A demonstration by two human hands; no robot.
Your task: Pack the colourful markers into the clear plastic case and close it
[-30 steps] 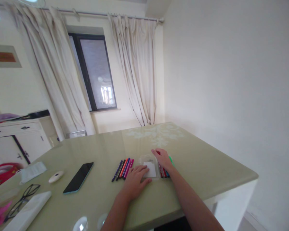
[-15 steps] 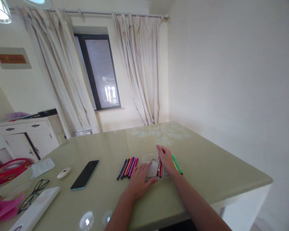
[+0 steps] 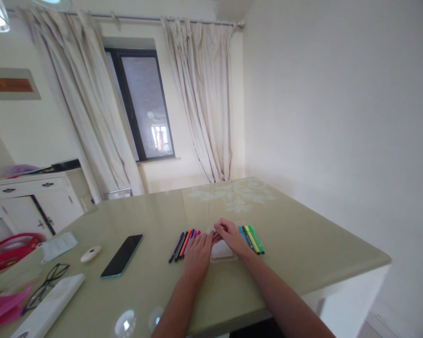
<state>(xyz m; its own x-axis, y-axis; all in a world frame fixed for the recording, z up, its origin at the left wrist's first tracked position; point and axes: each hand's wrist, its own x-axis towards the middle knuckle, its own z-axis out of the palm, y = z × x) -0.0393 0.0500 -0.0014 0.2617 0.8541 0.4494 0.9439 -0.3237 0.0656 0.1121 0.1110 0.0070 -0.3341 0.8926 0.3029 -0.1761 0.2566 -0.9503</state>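
A clear plastic case [image 3: 222,251] lies on the table between my hands. My right hand [image 3: 231,238] is closed over its far part, thumb and fingers pinching dark red markers [image 3: 216,238] that are mostly hidden. Stretched forward along the left side of the case, my left hand [image 3: 197,253] has its fingers straight. It partly covers a row of markers [image 3: 180,246] in dark blue, black, orange and pink. Just right of my right hand, blue, dark green, yellow and green markers [image 3: 253,239] lie side by side.
Left of the markers lies a phone [image 3: 122,256], with a white oval object [image 3: 90,254] beyond it. Glasses [image 3: 45,286], a long white object [image 3: 49,307], a face mask [image 3: 59,247] and a red basket [image 3: 16,251] are farther left. The table edge [image 3: 352,277] runs along the right.
My right hand has moved left with the red markers, across the case, uncovering blue and dark green markers at the right. My left hand has drawn its fingers straighter and turned forward.
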